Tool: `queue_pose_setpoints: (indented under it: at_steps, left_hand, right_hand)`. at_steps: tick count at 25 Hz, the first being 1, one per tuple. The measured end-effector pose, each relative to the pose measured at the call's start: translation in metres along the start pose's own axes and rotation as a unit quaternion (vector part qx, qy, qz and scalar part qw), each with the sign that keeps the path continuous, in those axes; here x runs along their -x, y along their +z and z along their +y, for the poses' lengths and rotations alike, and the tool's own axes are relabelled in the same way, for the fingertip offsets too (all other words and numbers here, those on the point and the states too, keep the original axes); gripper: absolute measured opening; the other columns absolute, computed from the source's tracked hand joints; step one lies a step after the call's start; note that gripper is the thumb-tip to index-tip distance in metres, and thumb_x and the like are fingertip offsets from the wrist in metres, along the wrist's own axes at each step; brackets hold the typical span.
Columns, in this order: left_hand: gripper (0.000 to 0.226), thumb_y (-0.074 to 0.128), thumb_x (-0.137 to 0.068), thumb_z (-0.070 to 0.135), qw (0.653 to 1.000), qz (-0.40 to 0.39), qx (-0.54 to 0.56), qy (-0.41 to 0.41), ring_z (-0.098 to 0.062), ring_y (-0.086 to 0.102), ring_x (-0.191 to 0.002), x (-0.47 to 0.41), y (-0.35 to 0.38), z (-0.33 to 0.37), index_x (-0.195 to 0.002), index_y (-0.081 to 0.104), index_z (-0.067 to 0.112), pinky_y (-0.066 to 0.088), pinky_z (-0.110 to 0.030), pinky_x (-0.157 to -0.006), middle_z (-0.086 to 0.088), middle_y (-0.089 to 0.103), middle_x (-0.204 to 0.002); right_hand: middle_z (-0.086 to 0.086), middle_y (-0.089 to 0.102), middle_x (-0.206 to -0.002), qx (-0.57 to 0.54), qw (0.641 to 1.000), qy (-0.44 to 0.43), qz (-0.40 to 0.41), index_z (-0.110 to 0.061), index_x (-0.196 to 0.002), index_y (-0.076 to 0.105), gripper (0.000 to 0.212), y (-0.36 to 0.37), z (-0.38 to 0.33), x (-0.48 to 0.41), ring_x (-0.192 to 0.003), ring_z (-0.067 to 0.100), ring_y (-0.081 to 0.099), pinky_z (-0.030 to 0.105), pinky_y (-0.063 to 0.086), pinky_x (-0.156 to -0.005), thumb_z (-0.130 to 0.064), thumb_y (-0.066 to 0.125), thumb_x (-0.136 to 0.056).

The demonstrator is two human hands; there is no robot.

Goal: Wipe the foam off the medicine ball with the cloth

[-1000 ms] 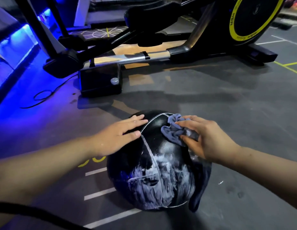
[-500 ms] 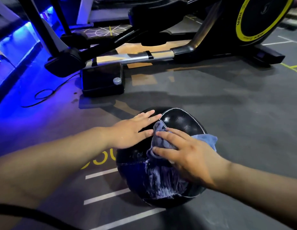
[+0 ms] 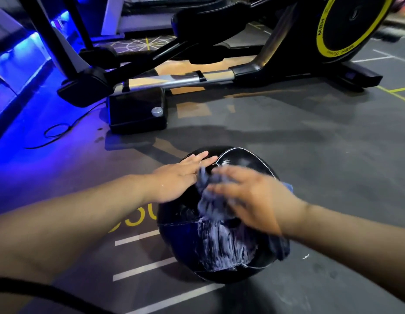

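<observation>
The medicine ball (image 3: 181, 241) lies on the grey floor (image 3: 310, 155), directly in front of you. Your left hand (image 3: 176, 180) rests flat on the upper left side of the ball, and its grip is apart, with the fingers straight and holding nothing. Your right hand (image 3: 253, 200) is on top of the ball and presses the blue-grey cloth (image 3: 208, 200) against it. This hand is blurred, but its fingers look stretched over the cloth and not curled around it. One end of the cloth hangs down the right side of the ball. White streaks of foam (image 3: 224, 248) cover the near face of the ball, just below the cloth. Beyond the ball stands a black exercise machine (image 3: 276, 64).
</observation>
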State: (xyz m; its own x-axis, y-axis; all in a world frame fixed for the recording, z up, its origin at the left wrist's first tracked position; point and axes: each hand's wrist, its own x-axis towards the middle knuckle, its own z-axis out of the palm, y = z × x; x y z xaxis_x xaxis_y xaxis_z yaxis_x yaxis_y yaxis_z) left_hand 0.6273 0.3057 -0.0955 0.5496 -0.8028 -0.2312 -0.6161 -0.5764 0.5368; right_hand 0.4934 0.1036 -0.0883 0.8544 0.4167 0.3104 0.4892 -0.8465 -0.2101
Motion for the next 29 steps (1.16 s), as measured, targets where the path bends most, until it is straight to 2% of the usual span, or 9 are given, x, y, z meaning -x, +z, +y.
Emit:
queue_pose_setpoints:
  at_steps: [2, 4, 9, 15, 19, 21, 24, 26, 29]
  left_hand:
    - [0.052, 0.028, -0.107, 0.025, 1.0, -0.009, -0.007, 0.002, 0.004, -0.006, -0.146, -0.003, -0.002, 0.004, -0.147, 0.01, 0.053, 0.0, -0.02, -0.116, 0.027, -0.003, -0.159]
    - [0.053, 0.028, -0.107, 0.027, 1.0, -0.01, -0.018, 0.003, 0.004, -0.006, -0.146, -0.004, -0.002, 0.008, -0.146, 0.008, 0.057, 0.0, -0.022, -0.116, 0.028, -0.003, -0.159]
    - [0.053, 0.028, -0.107, 0.027, 1.0, -0.004, -0.02, 0.003, 0.002, -0.006, -0.147, -0.001, 0.001, 0.006, -0.145, 0.008, 0.058, 0.002, -0.027, -0.12, 0.027, -0.003, -0.16]
    - [0.052, 0.027, -0.107, 0.03, 1.0, -0.003, -0.028, -0.001, -0.001, -0.006, -0.148, -0.007, 0.001, 0.009, -0.147, 0.007, 0.055, -0.001, -0.023, -0.117, 0.023, -0.004, -0.161]
    - [0.053, 0.029, -0.107, 0.026, 1.0, 0.008, 0.001, -0.001, 0.001, -0.006, -0.148, -0.005, 0.005, 0.008, -0.146, 0.011, 0.057, -0.001, -0.026, -0.12, 0.025, -0.001, -0.16]
    - [0.053, 0.029, -0.107, 0.024, 1.0, 0.014, 0.006, 0.0, 0.0, -0.005, -0.148, -0.005, 0.005, 0.007, -0.147, 0.012, 0.055, 0.0, -0.027, -0.121, 0.023, 0.0, -0.161]
    - [0.051, 0.028, -0.107, 0.027, 1.0, 0.004, -0.019, 0.005, -0.004, -0.004, -0.149, -0.007, 0.002, 0.006, -0.149, 0.009, 0.049, 0.0, -0.025, -0.119, 0.018, -0.001, -0.162]
    - [0.051, 0.027, -0.107, 0.03, 1.0, 0.001, -0.025, 0.009, -0.002, -0.005, -0.148, -0.007, 0.003, 0.007, -0.148, 0.007, 0.053, 0.0, -0.024, -0.118, 0.021, -0.002, -0.162]
    - [0.051, 0.028, -0.107, 0.028, 1.0, 0.013, -0.008, 0.012, -0.002, -0.005, -0.149, -0.007, 0.007, 0.008, -0.145, 0.008, 0.057, 0.0, -0.027, -0.121, 0.021, -0.001, -0.162]
  right_hand:
    - [0.004, 0.063, -0.127, -0.027, 0.986, 0.149, 0.064, -0.023, -0.12, 0.07, 0.038, -0.014, 0.029, -0.005, -0.107, 0.029, 0.066, 0.037, 0.055, -0.091, -0.016, 0.057, -0.085]
    - [0.004, 0.064, -0.124, -0.01, 0.983, 0.162, 0.085, -0.024, -0.117, 0.072, 0.038, -0.016, 0.027, -0.003, -0.101, 0.026, 0.068, 0.03, 0.054, -0.091, -0.015, 0.056, -0.083]
    - [0.015, 0.059, -0.135, 0.071, 0.982, -0.169, -0.049, -0.02, -0.112, 0.073, 0.036, 0.015, -0.041, 0.018, -0.123, 0.035, 0.056, 0.034, 0.03, -0.114, -0.021, 0.042, -0.095]
    - [0.009, 0.06, -0.134, -0.002, 0.979, 0.182, 0.094, -0.024, -0.12, 0.07, 0.042, -0.013, 0.028, 0.01, -0.104, 0.029, 0.069, 0.036, 0.055, -0.091, -0.009, 0.062, -0.082]
    - [0.012, 0.055, -0.14, 0.078, 0.994, -0.079, -0.025, -0.025, -0.121, 0.068, 0.037, 0.011, -0.026, 0.024, -0.125, 0.034, 0.056, 0.036, 0.042, -0.106, -0.018, 0.055, -0.087]
    - [0.013, 0.058, -0.137, 0.102, 0.987, -0.113, -0.043, -0.025, -0.118, 0.07, 0.038, 0.006, -0.019, 0.02, -0.122, 0.031, 0.059, 0.029, 0.042, -0.105, -0.023, 0.049, -0.086]
    - [0.009, 0.064, -0.128, 0.054, 0.99, 0.115, 0.062, -0.026, -0.115, 0.072, 0.037, -0.015, 0.026, 0.011, -0.104, 0.03, 0.069, 0.033, 0.056, -0.085, -0.021, 0.052, -0.084]
    - [0.006, 0.063, -0.13, 0.044, 0.976, 0.198, 0.08, -0.026, -0.117, 0.071, 0.039, -0.02, 0.035, 0.016, -0.104, 0.03, 0.069, 0.035, 0.056, -0.088, -0.017, 0.057, -0.082]
    - [0.009, 0.057, -0.135, 0.062, 0.998, -0.021, 0.017, -0.024, -0.118, 0.069, 0.037, 0.003, -0.009, 0.019, -0.118, 0.028, 0.059, 0.026, 0.038, -0.105, -0.019, 0.052, -0.085]
